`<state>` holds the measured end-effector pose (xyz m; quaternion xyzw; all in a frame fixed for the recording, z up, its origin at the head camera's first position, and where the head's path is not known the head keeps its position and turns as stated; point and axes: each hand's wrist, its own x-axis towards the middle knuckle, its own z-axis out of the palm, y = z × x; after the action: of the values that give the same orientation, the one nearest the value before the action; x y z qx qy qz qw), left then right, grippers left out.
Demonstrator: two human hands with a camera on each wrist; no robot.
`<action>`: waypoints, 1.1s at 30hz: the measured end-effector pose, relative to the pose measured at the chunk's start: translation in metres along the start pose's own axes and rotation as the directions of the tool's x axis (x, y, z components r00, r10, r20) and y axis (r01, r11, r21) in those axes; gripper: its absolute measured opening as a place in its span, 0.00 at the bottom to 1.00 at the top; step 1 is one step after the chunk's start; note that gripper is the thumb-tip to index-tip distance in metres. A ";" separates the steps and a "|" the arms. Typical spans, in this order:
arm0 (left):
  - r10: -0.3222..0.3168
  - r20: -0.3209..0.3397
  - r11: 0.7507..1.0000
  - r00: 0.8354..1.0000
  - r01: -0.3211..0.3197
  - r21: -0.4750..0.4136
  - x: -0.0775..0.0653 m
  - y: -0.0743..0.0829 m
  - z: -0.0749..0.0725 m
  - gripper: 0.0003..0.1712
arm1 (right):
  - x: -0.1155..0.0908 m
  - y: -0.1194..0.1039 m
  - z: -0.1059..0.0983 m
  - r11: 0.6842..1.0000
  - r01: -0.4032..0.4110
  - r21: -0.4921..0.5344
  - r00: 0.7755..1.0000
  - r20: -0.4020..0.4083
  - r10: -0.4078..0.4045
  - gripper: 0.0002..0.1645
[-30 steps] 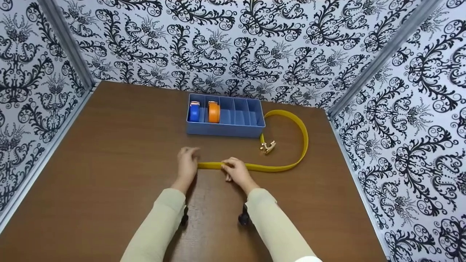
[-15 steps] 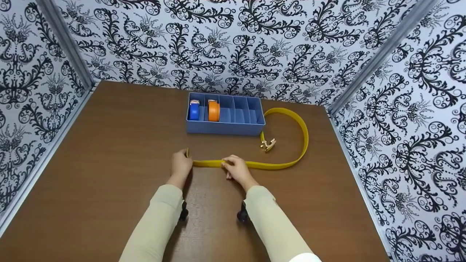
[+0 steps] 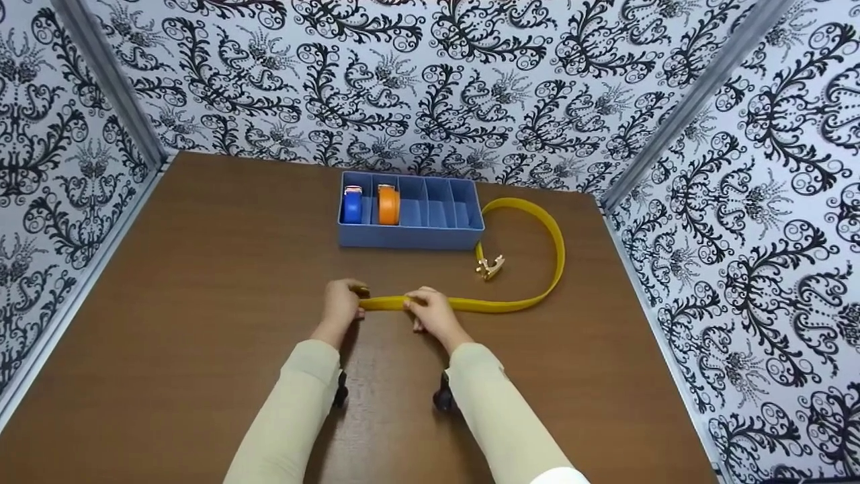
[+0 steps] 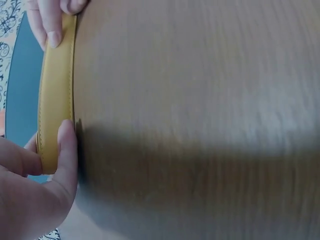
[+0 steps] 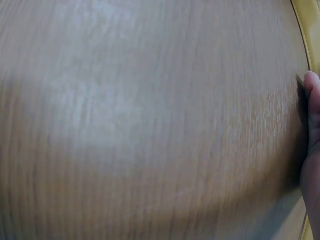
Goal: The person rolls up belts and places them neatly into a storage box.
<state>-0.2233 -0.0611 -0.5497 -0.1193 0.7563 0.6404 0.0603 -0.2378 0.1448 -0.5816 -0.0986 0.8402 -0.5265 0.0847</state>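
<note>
A yellow belt (image 3: 494,306) lies across the table, bending round on the right in a wide loop to its gold buckle (image 3: 490,267). My left hand (image 3: 341,306) grips its tail end, which is curled over at the fingertips. In the left wrist view the thumb and fingers of the left hand (image 4: 37,185) hold both edges of the stitched belt (image 4: 56,90). Slightly farther along the strap, my right hand (image 3: 433,310) pinches the belt between thumb and fingers. The right wrist view catches only part of the right hand (image 5: 313,110) beside the belt.
Behind the hands stands a blue divided box (image 3: 410,236). A rolled blue belt (image 3: 353,205) and a rolled orange belt (image 3: 388,205) sit in its left compartments. Patterned walls (image 3: 430,81) enclose the brown table (image 3: 201,282) at the back and sides.
My left hand first moved left along the belt and took its end, then came back slightly right with the end curled over. The right hand has stayed nearly in place.
</note>
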 end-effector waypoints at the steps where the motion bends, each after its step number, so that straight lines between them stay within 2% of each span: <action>1: 0.004 0.004 1.000 1.000 -0.004 0.011 0.000 0.000 0.000 0.27 | 0.000 0.000 0.000 1.000 0.001 0.000 1.000 -0.002 -0.001 0.14; 4: 0.016 0.010 0.997 1.000 -0.017 0.069 0.001 0.000 0.000 0.26 | 0.000 0.000 -0.001 1.000 0.007 -0.001 1.000 -0.006 -0.007 0.14; 7: 0.042 0.000 0.984 0.999 -0.042 0.171 0.002 0.001 0.000 0.20 | 0.000 0.000 -0.002 1.000 0.004 -0.002 1.000 0.000 -0.004 0.14; 9: 0.059 -0.026 0.965 0.998 -0.051 0.255 0.002 0.003 0.002 0.15 | 0.000 0.000 -0.002 1.000 0.003 -0.002 1.000 0.003 -0.003 0.14; 13: 0.128 -0.087 0.910 0.988 -0.082 0.407 0.001 0.007 0.008 0.12 | 0.000 0.000 -0.001 1.000 0.004 -0.003 1.000 -0.005 -0.004 0.13; 17: 0.174 -0.119 0.874 0.978 -0.098 0.477 0.002 0.007 0.012 0.08 | 0.000 -0.001 0.002 1.000 0.025 0.007 1.000 -0.015 -0.025 0.12; 23: 0.135 -0.129 0.899 0.982 -0.066 0.434 0.003 0.008 0.014 0.15 | 0.000 -0.001 0.003 0.999 0.035 0.016 0.999 -0.014 -0.035 0.12; 28: 0.174 -0.130 0.910 0.976 -0.109 0.399 0.003 0.006 0.015 0.16 | 0.000 0.000 0.002 0.999 0.030 0.011 0.999 -0.011 -0.030 0.13; 31: 0.199 -0.120 0.902 0.973 -0.134 0.411 0.002 0.006 0.018 0.17 | 0.000 0.001 0.001 1.000 0.028 0.011 1.000 -0.013 -0.028 0.12; 33: 0.194 -0.106 0.899 0.975 -0.133 0.417 0.002 0.006 0.019 0.19 | 0.000 0.001 0.000 0.999 0.027 0.016 1.000 -0.012 -0.027 0.12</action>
<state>-0.2280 -0.0414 -0.5478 -0.0864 0.8829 0.4609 -0.0255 -0.2380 0.1449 -0.5824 -0.1063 0.8349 -0.5349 0.0736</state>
